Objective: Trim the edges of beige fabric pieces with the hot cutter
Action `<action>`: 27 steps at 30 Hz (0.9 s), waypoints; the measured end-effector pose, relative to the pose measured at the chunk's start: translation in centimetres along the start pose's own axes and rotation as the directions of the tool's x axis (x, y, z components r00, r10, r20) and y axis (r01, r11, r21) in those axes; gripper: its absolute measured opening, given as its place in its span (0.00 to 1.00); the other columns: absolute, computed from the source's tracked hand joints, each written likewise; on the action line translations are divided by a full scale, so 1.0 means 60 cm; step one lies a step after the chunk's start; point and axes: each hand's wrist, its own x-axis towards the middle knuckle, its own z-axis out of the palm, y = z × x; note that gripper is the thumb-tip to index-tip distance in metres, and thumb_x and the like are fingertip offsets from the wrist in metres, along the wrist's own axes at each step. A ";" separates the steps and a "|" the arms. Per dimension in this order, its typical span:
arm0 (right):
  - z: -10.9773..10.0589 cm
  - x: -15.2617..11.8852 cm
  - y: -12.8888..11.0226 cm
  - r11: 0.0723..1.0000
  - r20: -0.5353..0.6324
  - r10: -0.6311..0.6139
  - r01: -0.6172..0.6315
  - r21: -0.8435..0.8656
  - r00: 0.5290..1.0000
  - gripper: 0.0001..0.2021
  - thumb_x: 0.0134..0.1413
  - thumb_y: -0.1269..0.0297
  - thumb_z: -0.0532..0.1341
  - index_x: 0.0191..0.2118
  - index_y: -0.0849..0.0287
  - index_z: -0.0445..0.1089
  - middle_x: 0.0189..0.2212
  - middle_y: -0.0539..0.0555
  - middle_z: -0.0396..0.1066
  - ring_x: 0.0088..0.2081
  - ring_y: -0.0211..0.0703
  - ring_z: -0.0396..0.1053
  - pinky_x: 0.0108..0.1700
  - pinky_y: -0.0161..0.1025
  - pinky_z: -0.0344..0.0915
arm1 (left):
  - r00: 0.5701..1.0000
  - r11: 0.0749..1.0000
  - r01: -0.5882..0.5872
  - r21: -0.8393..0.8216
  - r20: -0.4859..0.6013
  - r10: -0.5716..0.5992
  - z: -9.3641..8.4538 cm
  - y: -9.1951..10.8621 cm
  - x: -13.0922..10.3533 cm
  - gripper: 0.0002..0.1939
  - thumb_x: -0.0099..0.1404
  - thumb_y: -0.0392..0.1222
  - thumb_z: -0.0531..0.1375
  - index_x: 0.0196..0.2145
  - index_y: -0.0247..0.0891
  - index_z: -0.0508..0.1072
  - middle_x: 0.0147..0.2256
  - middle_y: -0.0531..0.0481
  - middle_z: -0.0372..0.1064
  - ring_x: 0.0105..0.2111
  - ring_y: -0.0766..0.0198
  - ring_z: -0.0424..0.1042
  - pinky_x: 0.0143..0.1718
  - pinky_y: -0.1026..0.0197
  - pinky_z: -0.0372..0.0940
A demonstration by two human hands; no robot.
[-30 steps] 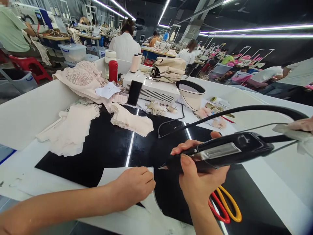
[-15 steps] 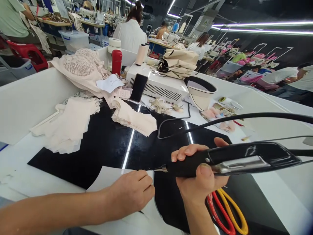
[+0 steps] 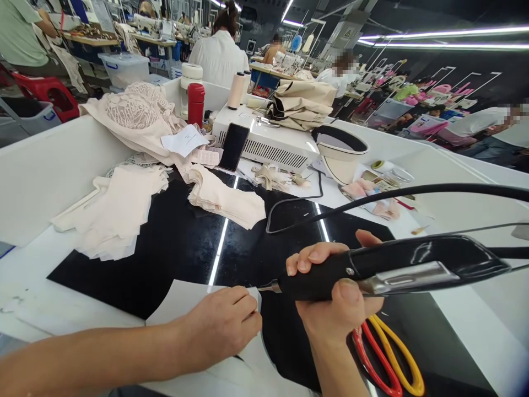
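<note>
Swung leftward and brought nearly level, the black tool point(image 3: 413, 251) now has its metal tip point(image 3: 270, 285) right beside the left hand point(image 3: 221, 325); a second ago the tip stood apart, over bare surface of the black board point(image 3: 173, 237). That closes the gap between tool and white sheet point(image 3: 177, 303), so I judge the two are being worked together, though whether the point touches the sheet's edge is hidden by the fingers. Since half a second ago almost nothing has shifted, which suggests a steady pose.

Wrapped around the handle, the right hand point(image 3: 345, 317) clamps the tool above the near right part of the board, thumb lying along it. Over the board's near edge, the left hand rests on the sheet, fingers curled together; I cannot tell whether they pinch it or simply press it down. The sheet itself overlaps that near edge and runs off toward the wearer.

Scissors with red and yellow handles point(image 3: 384, 357) lie on the board's near right area, beside the right wrist. A folded pale cloth point(image 3: 227, 198) sits on its far part, a loose pale stack point(image 3: 119, 209) covers its left side, and a phone point(image 3: 234, 146) stands just beyond its far edge.
</note>
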 end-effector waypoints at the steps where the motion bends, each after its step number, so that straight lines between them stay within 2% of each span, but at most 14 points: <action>1: 0.000 -0.001 0.001 1.000 0.002 -0.004 0.004 0.008 1.000 0.24 0.50 0.54 0.76 0.51 0.48 0.71 0.28 0.44 0.71 0.23 0.37 0.67 0.21 0.35 0.66 | 1.000 1.000 0.001 0.001 0.001 -0.001 0.001 0.000 -0.001 0.09 0.71 0.27 0.60 0.32 0.35 0.70 0.29 0.52 0.63 0.32 0.62 0.65 0.35 0.60 0.64; 7: 0.005 -0.005 0.005 0.999 0.010 -0.030 0.029 0.043 1.000 0.26 0.50 0.56 0.77 0.53 0.49 0.72 0.28 0.45 0.73 0.24 0.38 0.67 0.21 0.35 0.69 | 0.999 0.999 0.054 -0.008 -0.004 -0.054 -0.001 0.005 -0.007 0.09 0.67 0.24 0.60 0.34 0.36 0.69 0.34 0.49 0.69 0.34 0.62 0.71 0.34 0.61 0.67; 11: 0.007 -0.007 0.006 0.999 0.017 -0.036 0.035 0.032 0.999 0.26 0.50 0.54 0.77 0.53 0.48 0.72 0.29 0.44 0.73 0.24 0.38 0.68 0.21 0.35 0.70 | 0.999 0.998 0.053 0.044 -0.012 -0.052 -0.004 0.012 -0.011 0.09 0.68 0.23 0.58 0.36 0.35 0.70 0.44 0.42 0.75 0.43 0.59 0.76 0.42 0.60 0.71; 15: 0.007 -0.008 0.007 0.999 0.011 -0.050 0.050 -0.011 0.999 0.27 0.50 0.52 0.77 0.54 0.48 0.71 0.28 0.44 0.72 0.23 0.38 0.68 0.21 0.36 0.69 | 0.999 0.995 0.038 0.093 -0.011 -0.038 -0.008 0.018 -0.014 0.09 0.68 0.23 0.56 0.37 0.34 0.72 0.45 0.41 0.78 0.47 0.58 0.77 0.46 0.60 0.72; 20: 0.008 -0.009 0.008 0.999 0.015 -0.053 0.053 -0.008 0.998 0.26 0.51 0.53 0.76 0.54 0.49 0.71 0.29 0.44 0.72 0.23 0.38 0.68 0.21 0.36 0.69 | 0.995 0.991 0.086 0.105 -0.053 -0.080 -0.008 0.026 -0.017 0.08 0.71 0.28 0.56 0.41 0.33 0.74 0.49 0.38 0.79 0.47 0.56 0.79 0.44 0.59 0.74; 27: 0.009 -0.009 0.007 0.998 0.030 -0.051 0.052 -0.032 0.998 0.26 0.52 0.53 0.75 0.54 0.49 0.69 0.29 0.44 0.71 0.24 0.39 0.68 0.21 0.37 0.69 | 0.993 0.986 0.112 0.120 -0.061 -0.105 -0.006 0.032 -0.019 0.07 0.70 0.28 0.57 0.42 0.32 0.74 0.51 0.35 0.78 0.48 0.54 0.79 0.45 0.58 0.73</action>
